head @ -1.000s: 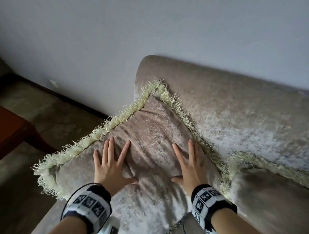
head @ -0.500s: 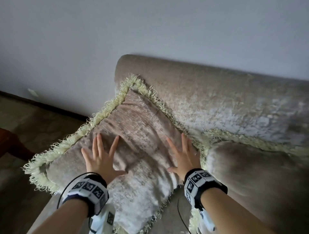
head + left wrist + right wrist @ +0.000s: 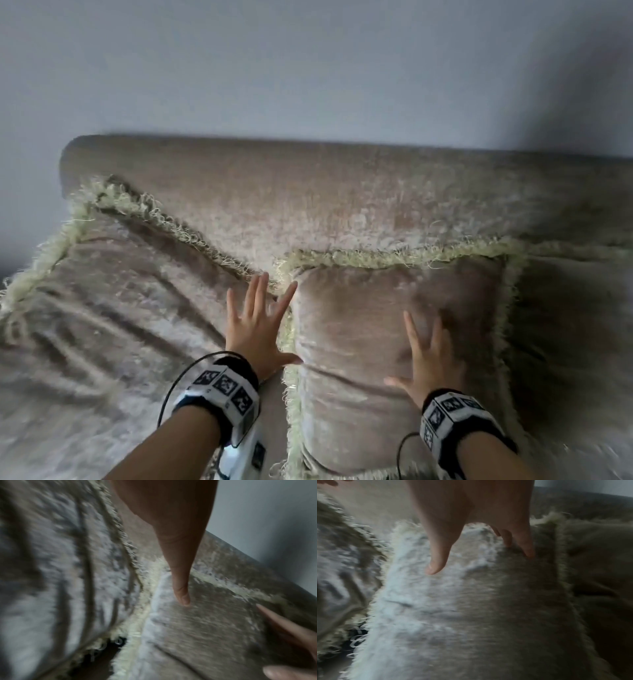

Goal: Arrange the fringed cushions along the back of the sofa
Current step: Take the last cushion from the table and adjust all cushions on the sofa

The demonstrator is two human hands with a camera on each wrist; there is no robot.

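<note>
Left hand [image 3: 258, 329] spread flat over the seam between the left cushion [image 3: 113, 308] and middle cushion [image 3: 380, 325]; right hand [image 3: 428, 356] splayed flat on the middle cushion, gripping nothing. Both cushions lean against the sofa back [image 3: 342, 192]. Risk: uneven pressing may tip the slumped left cushion off the sofa end

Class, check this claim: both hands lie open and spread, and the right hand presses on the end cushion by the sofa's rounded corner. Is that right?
Not quite. In the head view the right hand presses on the middle cushion, not the end cushion. Both hands, the left hand included, are indeed open and spread.
</note>
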